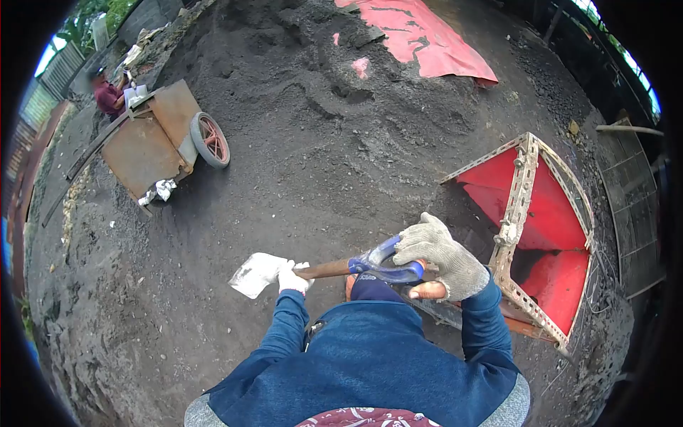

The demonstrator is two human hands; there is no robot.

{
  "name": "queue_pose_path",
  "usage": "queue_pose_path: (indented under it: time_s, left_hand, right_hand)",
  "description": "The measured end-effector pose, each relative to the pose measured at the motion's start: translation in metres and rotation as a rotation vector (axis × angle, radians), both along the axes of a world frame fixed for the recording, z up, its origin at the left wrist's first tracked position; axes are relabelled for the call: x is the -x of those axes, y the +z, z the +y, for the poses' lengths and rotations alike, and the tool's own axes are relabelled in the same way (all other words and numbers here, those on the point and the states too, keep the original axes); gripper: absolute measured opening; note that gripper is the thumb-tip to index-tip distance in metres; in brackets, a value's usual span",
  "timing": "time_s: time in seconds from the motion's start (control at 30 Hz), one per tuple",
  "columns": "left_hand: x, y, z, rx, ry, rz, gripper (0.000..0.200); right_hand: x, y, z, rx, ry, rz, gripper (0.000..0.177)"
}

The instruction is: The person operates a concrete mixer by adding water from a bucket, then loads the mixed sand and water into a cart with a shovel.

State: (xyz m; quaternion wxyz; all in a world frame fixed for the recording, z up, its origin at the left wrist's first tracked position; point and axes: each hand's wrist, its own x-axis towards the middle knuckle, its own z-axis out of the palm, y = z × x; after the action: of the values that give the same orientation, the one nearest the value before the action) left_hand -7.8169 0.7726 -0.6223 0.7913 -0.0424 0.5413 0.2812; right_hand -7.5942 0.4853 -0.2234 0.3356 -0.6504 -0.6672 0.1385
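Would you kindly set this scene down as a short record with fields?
Tool: shovel, held across the body, blade leftward
Left hand: white glove, gripping the shaft near the blade
Right hand: grey glove, on the blue handle
Right side: red-panelled cart with perforated metal frame
Upper left: rusty cart; person beyond it
Ahead: dark heap, partly under a red sheet

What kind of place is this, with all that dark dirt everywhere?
It looks like an outdoor work yard, maybe for sand or soil. You can tell from the big heap of dark, loose material, the rusty wheeled cart and the shovel with a blue grip.
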Motion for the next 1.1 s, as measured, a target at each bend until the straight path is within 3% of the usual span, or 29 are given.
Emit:
queue_pose_path:
  time_s: [0.03,0.1,0.17,0.23,0.27,0.3,0.33,0.37,0.47,0.5,0.67,0.7,0.77,0.83,0.87,0.9,0.97,1.0,1.03,1.1]
  left_hand:
    - [0.002,-0.027,0.019,-0.021,0.015,0.034,0.020]
    - [-0.003,-0.016,0.043,-0.128,-0.021,0.008,0.018]
    - [-0.024,-0.009,0.071,-0.238,0.019,-0.066,0.018]
    - [-0.049,0.002,0.106,-0.209,-0.001,-0.148,0.020]
    - [-0.068,0.012,0.123,-0.181,0.010,-0.192,0.020]
    - [-0.082,0.019,0.134,-0.145,0.019,-0.226,0.021]
    - [-0.107,0.046,0.141,-0.207,-0.009,-0.120,0.023]
    - [-0.123,0.044,0.158,-0.188,0.000,-0.155,0.024]
    - [-0.182,0.067,0.202,-0.202,-0.110,-0.238,0.022]
    - [-0.203,0.075,0.218,-0.199,-0.141,-0.257,0.021]
    - [-0.331,0.113,0.293,-0.312,-0.370,-0.337,0.015]
    - [-0.360,0.127,0.303,-0.322,-0.412,-0.336,0.018]
    - [-0.420,0.136,0.318,-0.323,-0.416,-0.381,0.021]
    - [-0.480,0.130,0.325,-0.303,-0.466,-0.372,0.028]
    - [-0.512,0.131,0.316,-0.277,-0.508,-0.303,0.029]
    - [-0.535,0.129,0.303,-0.241,-0.551,-0.219,0.030]
    - [-0.585,0.086,0.286,-0.091,-0.677,-0.243,0.033]
    - [-0.607,0.066,0.274,-0.048,-0.732,-0.230,0.034]
    - [-0.628,0.039,0.257,0.018,-0.786,-0.195,0.033]
    - [-0.654,-0.012,0.205,0.160,-0.940,-0.119,0.031]
  right_hand:
    - [-0.017,-0.006,0.014,0.002,0.008,0.133,0.040]
    - [-0.047,-0.024,0.042,0.027,0.031,0.397,0.046]
    - [-0.068,-0.033,0.068,0.161,-0.256,0.417,0.065]
    - [-0.085,-0.044,0.092,0.180,-0.507,0.438,0.074]
    - [-0.098,-0.048,0.100,0.314,-0.557,0.597,0.084]
    - [-0.105,-0.050,0.105,0.330,-0.645,0.495,0.083]
    - [-0.112,-0.063,0.105,0.340,-0.705,0.569,0.082]
    - [-0.120,-0.080,0.106,0.340,-0.764,0.638,0.082]
    - [-0.117,-0.118,0.113,0.160,-1.036,1.097,0.081]
    - [-0.124,-0.170,0.101,0.112,-1.080,0.914,0.074]
    - [-0.130,-0.230,0.149,-0.317,-1.354,1.421,0.041]
    - [-0.139,-0.249,0.160,-0.252,-1.439,1.339,0.026]
    - [-0.162,-0.274,0.192,-0.310,-1.567,1.282,0.019]
    - [-0.195,-0.292,0.217,-0.382,-1.582,1.472,0.016]
    - [-0.214,-0.291,0.234,-0.417,-1.668,1.360,0.016]
    - [-0.227,-0.286,0.241,-0.429,-1.660,1.473,0.018]
    - [-0.250,-0.298,0.251,-0.442,-1.790,1.419,0.019]
    - [-0.264,-0.279,0.256,-0.434,-1.864,1.318,0.018]
    - [-0.259,-0.338,0.236,-0.450,-1.966,1.227,0.017]
    - [-0.262,-0.303,0.220,-0.329,-2.143,1.187,0.013]
